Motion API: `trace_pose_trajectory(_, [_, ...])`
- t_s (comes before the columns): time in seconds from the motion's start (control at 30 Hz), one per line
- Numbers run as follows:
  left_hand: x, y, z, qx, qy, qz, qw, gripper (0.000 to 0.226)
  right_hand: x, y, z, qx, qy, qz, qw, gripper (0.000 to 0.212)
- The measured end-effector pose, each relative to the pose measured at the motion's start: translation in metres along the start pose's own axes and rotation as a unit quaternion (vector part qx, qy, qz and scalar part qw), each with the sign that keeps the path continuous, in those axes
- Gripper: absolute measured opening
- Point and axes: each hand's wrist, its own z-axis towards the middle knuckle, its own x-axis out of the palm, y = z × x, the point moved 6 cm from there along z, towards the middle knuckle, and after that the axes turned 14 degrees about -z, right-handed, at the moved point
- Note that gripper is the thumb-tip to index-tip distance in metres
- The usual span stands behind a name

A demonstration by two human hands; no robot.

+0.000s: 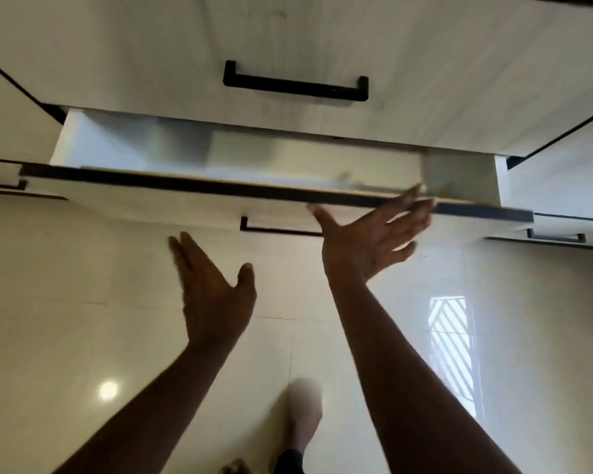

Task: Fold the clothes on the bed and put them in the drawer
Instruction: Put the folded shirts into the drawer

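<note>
A white drawer (185, 195) with a black handle (278, 229) stands partly pulled out below me; its inside looks pale and blurred, and I cannot make out any clothes in it. My right hand (374, 237) is spread with straight fingers, its fingertips at the drawer's front edge. My left hand (213, 289) hangs in the air below the drawer front with straight fingers and touches nothing. No clothes and no bed are in view.
Above the pulled-out drawer is a closed white drawer with a black handle (295, 82). More white cabinet fronts flank it left and right, one with a handle (555, 236). Glossy cream floor tiles (83, 336) lie below, and my foot (302, 422) is on them.
</note>
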Motion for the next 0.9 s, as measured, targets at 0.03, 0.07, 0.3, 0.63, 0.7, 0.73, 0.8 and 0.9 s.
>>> trace_pose_trajectory(0.03, [0.012, -0.002, 0.009, -0.031, 0.045, -0.011, 0.998, 0.103, 0.013, 0.001, 0.005, 0.093, 0.088, 0.084, 0.988, 0.143])
trace_pose_trajectory(0.07, [0.023, -0.008, 0.023, -0.033, 0.086, -0.005, 0.996, 0.104, 0.025, 0.010, 0.014, 0.131, 0.155, 0.179, 0.963, 0.137])
trace_pose_trajectory(0.3, [0.045, -0.079, 0.127, 0.000, 0.153, -0.057, 0.987, 0.108, 0.049, 0.070, 0.074, 0.109, 0.289, 0.385, 0.870, 0.111])
trace_pose_trajectory(0.63, [0.031, -0.073, 0.138, 0.033, 0.215, -0.020, 0.976, 0.111, 0.006, 0.019, 0.065, -0.068, 0.271, 0.120, 0.953, 0.080])
trace_pose_trajectory(0.7, [0.021, -0.077, 0.132, 0.045, 0.180, 0.011, 0.982, 0.101, -0.011, 0.012, 0.048, -0.112, 0.258, 0.041, 0.959, 0.072])
trace_pose_trajectory(0.73, [0.017, -0.076, 0.128, 0.056, 0.174, 0.035, 0.983, 0.095, -0.013, 0.008, 0.036, -0.135, 0.253, 0.004, 0.958, 0.070])
trace_pose_trajectory(0.8, [0.018, -0.064, 0.115, 0.070, 0.206, 0.086, 0.972, 0.084, -0.009, 0.004, 0.008, -0.164, 0.250, -0.039, 0.954, 0.073])
trace_pose_trajectory(0.9, [0.044, -0.021, 0.100, 0.074, 0.325, 0.177, 0.926, 0.076, 0.013, 0.005, -0.019, -0.201, 0.240, -0.088, 0.946, 0.081])
